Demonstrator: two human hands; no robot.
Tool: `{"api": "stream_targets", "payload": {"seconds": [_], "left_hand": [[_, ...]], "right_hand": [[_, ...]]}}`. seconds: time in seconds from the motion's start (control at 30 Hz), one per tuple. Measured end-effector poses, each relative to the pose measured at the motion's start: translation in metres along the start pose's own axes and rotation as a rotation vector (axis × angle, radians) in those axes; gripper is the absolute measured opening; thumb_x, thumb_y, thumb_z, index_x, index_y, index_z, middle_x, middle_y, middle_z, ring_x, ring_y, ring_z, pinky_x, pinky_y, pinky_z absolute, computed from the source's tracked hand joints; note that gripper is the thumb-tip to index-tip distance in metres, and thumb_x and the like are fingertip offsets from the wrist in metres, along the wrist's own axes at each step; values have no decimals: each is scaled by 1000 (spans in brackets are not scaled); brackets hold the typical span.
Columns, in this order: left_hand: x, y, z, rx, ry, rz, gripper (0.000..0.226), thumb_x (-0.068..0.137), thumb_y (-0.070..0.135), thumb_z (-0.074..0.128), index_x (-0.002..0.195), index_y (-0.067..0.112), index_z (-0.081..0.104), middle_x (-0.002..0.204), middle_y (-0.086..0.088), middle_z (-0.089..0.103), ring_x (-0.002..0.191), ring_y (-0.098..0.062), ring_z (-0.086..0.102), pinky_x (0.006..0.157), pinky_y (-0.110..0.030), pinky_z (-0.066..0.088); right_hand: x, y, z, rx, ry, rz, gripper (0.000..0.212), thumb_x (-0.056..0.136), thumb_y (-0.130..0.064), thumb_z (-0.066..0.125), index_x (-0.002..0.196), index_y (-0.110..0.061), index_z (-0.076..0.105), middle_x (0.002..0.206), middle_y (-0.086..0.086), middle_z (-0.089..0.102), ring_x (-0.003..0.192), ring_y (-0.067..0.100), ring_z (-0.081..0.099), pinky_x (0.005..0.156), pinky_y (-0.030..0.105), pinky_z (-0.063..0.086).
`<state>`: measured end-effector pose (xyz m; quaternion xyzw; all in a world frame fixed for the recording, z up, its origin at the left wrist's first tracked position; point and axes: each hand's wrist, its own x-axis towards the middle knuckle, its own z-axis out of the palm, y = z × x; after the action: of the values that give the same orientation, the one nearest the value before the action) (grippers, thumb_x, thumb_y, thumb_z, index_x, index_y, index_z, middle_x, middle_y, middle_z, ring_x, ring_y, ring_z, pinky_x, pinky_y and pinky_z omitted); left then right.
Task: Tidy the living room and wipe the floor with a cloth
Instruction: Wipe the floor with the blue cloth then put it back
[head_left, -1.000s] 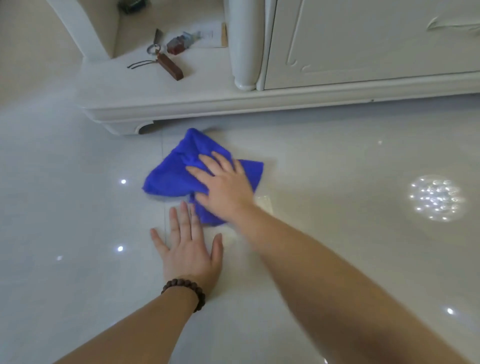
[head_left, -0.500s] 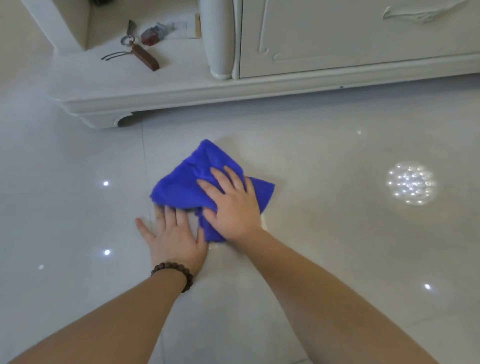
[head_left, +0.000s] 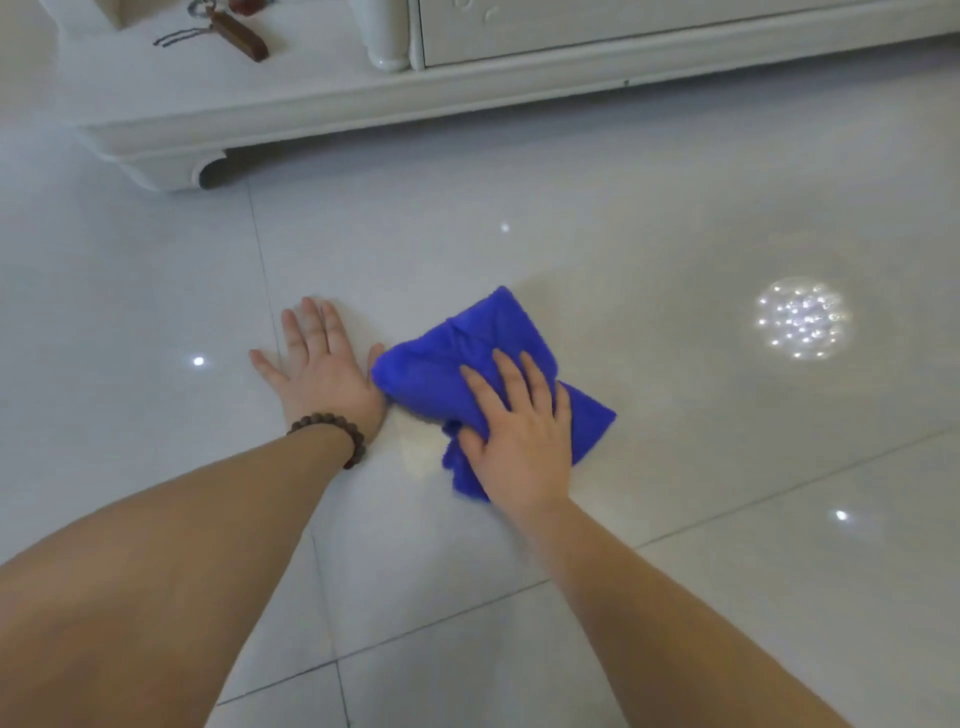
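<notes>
Keyring (head_left: 228, 31): on the cabinet's low shelf at far upper left, brown wooden fob with a dark cord looped beside it.
Cabinet (head_left: 363, 104): white, along the top edge, curved foot at its left corner, turned post and drawer front further right.
Floor (head_left: 675, 208): glossy pale tiles, thin grout lines, small bright light spots scattered across.
Left hand (head_left: 324, 366): flat on the tile, palm down, fingers straight and slightly spread, holding nothing; thumb side touching the cloth's left edge.
Bracelet (head_left: 332, 431): dark brown beads round the left wrist.
Cloth (head_left: 457, 364): bright blue, crumpled, lying on the floor near the middle, just right of the left hand, well apart from the cabinet.
Right hand (head_left: 519, 436): palm down on the cloth's nearer right part, fingers extended and a little spread, pressing it to the tile; thumb at the cloth's lower left fold, no clear pinch seen.
Light cluster (head_left: 802, 318): round patch of sparkling reflections on the floor at right, apart from the cloth.
</notes>
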<state>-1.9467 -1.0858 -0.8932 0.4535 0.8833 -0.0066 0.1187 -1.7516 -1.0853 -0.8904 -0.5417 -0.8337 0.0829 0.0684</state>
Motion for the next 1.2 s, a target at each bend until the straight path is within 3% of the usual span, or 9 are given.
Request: {"api": "stream_targets", "payload": {"seconds": [0.1,0.2,0.33,0.53,0.63,0.8,0.97,1.07,1.2], "left_hand": [[-1,-2,-1,3,-15,6,73,95,52,15,153,13,-6,161,-4,-11,147,-22,-12,113,-62,-8],[-2,-7,-11,-93,-100,54,66,98,46,20,154,18,0,161,-3,-10,147,-19,-12,115,-56,-11],[-74,-32,-19,-242,-113,131,62,100,42,30,154,23,6,161,-3,-8,147,-19,-12,116,-52,-10],[-205,-82,29,-9,-138,-70,67,97,51,14,152,21,-12,159,-11,-18,145,-27,-20,112,-62,-10],[-196,-81,27,-29,-191,-74,68,98,43,25,152,24,-11,159,-7,-20,145,-26,-20,110,-59,-14],[-198,-97,-6,-257,-307,-71,59,102,41,24,154,22,3,162,1,-7,148,-17,-8,117,-52,-4],[-277,-107,-82,-186,-289,-25,60,102,44,24,154,21,5,161,4,-2,148,-15,-5,118,-47,1],[-318,-145,-113,-14,-319,112,61,100,46,25,154,24,6,161,5,-2,148,-15,-7,118,-47,2],[-306,-185,-97,-46,-293,-45,64,100,48,27,154,22,6,162,2,-3,148,-18,-6,118,-49,8]], "right_hand": [[-31,84,-16,-58,18,50,61,76,-49,40,134,-32,50,144,3,45,134,29,39,104,52,34],[-72,176,-45,-55,52,408,67,79,-52,30,139,-27,45,150,6,37,138,31,30,109,53,26],[-81,165,-52,65,96,775,66,80,-47,33,142,-27,39,153,6,29,141,31,20,111,56,16],[-131,-44,2,24,-46,-5,57,78,-48,39,132,-33,52,145,1,44,137,29,34,108,52,23],[-131,-25,0,10,-147,-274,57,79,-48,49,134,-35,49,146,-1,44,137,27,35,108,52,29],[-139,95,-31,-6,-114,103,55,88,-43,46,141,-31,41,152,2,33,140,28,25,109,52,22],[-173,81,-60,17,-254,429,59,94,-41,46,148,-30,25,157,4,16,143,30,10,113,52,15],[-198,49,-71,56,-364,414,61,94,-44,43,149,-32,21,158,4,13,143,31,8,113,52,15],[-203,46,-66,-31,-338,355,66,91,-61,34,149,-40,12,159,0,6,145,28,2,112,51,17]]}}
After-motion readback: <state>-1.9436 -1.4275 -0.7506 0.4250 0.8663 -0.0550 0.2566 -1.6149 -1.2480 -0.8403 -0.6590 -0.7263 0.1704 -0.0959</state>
